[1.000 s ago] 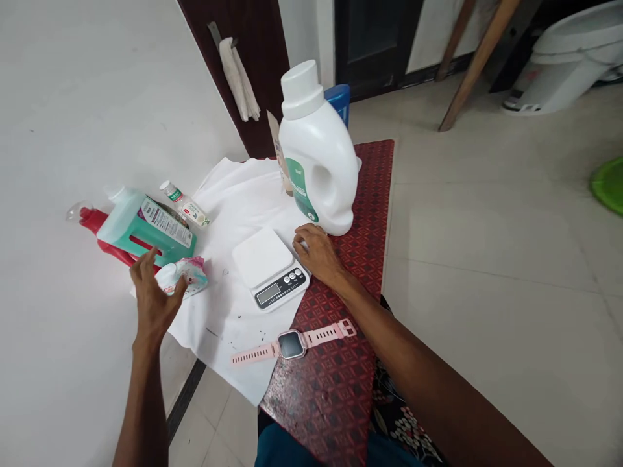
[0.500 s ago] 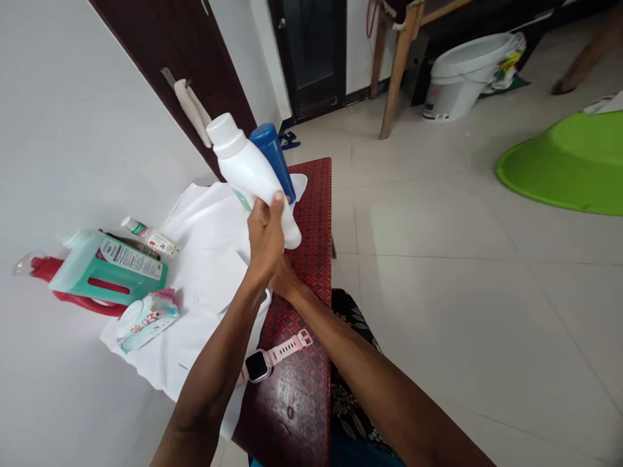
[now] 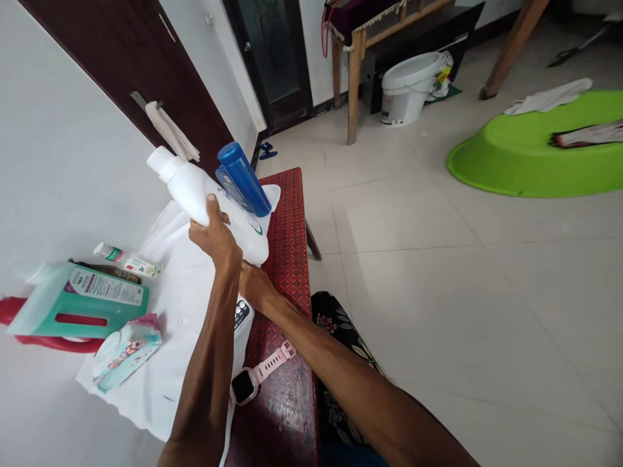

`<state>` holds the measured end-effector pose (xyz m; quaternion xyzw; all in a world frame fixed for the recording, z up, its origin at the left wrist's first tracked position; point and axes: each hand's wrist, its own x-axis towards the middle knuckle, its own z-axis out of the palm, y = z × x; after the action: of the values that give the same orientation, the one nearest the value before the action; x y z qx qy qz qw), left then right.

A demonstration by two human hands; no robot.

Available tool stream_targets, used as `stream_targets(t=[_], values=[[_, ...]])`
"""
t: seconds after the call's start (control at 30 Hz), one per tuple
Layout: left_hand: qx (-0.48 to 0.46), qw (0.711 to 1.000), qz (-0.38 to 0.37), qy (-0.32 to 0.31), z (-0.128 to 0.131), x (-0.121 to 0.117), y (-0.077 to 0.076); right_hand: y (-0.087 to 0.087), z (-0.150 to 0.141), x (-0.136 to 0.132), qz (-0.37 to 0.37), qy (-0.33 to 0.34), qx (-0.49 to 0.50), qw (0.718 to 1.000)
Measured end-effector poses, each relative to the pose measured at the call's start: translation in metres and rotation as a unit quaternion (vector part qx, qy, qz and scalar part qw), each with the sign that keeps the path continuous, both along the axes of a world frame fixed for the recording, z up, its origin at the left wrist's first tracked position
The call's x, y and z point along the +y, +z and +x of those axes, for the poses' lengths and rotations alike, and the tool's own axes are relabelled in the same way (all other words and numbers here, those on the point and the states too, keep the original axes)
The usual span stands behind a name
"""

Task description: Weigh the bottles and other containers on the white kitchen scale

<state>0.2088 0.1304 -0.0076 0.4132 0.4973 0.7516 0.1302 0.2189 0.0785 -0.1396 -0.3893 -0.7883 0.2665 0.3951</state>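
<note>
A large white plastic bottle [image 3: 192,191] with a white cap leans toward the upper left above the table. My left hand [image 3: 217,240] is closed around its side, thumb lying along the near face. At the bottle's lower end, my right hand [image 3: 256,285] holds it from below, its fingers partly hidden behind the base. Just beyond the bottle stands a blue bottle [image 3: 246,181], with a second blue container [image 3: 226,181] partly covered by it. A white device with buttons [image 3: 242,314] lies under my wrists. Nearer to me is a pink smartwatch [image 3: 243,386].
White cloth [image 3: 168,318] covers much of the red patterned table [image 3: 292,240]. Along the wall are a green liquid jug [image 3: 104,301], a wipes pack [image 3: 129,353] and a small bottle [image 3: 108,251]. A green tub [image 3: 511,155] and white bucket [image 3: 409,91] are on the floor.
The view has shifted. In my left hand the white bottle has turned, so printing on its side now shows. My right hand has come out from behind the left, at the bottle's base.
</note>
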Motion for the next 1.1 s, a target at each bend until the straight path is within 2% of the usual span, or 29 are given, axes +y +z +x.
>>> stream_targets(t=[0.1, 0.2, 0.37, 0.5, 0.6, 0.7, 0.93, 1.1], values=[[-0.004, 1.0, 0.02, -0.007, -0.005, -0.006, 0.009, 0.002, 0.001, -0.001, -0.026, -0.004, -0.041, 0.999], [0.009, 0.999, 0.037, -0.004, -0.01, -0.024, 0.026, 0.004, 0.002, -0.001, -0.038, -0.005, -0.058, 0.998], [0.061, 0.996, 0.063, 0.014, -0.033, -0.073, 0.06, 0.0, 0.004, 0.004, -0.022, -0.02, -0.03, 0.999], [0.066, 0.994, 0.077, 0.032, -0.063, -0.118, 0.071, -0.009, 0.005, 0.008, -0.014, -0.027, -0.007, 1.0], [0.049, 0.996, 0.057, 0.04, -0.084, -0.144, 0.067, -0.014, 0.006, 0.009, -0.003, -0.023, 0.008, 1.0], [0.033, 0.997, 0.038, 0.053, -0.102, -0.157, 0.056, -0.015, 0.006, 0.01, 0.002, -0.021, 0.018, 1.0], [-0.009, 0.999, 0.001, 0.054, -0.127, -0.158, 0.027, -0.017, 0.005, 0.013, 0.0, -0.024, 0.02, 1.0], [0.011, 0.998, -0.007, 0.055, -0.124, -0.159, 0.019, -0.02, 0.005, 0.014, -0.009, -0.027, 0.022, 0.999]])
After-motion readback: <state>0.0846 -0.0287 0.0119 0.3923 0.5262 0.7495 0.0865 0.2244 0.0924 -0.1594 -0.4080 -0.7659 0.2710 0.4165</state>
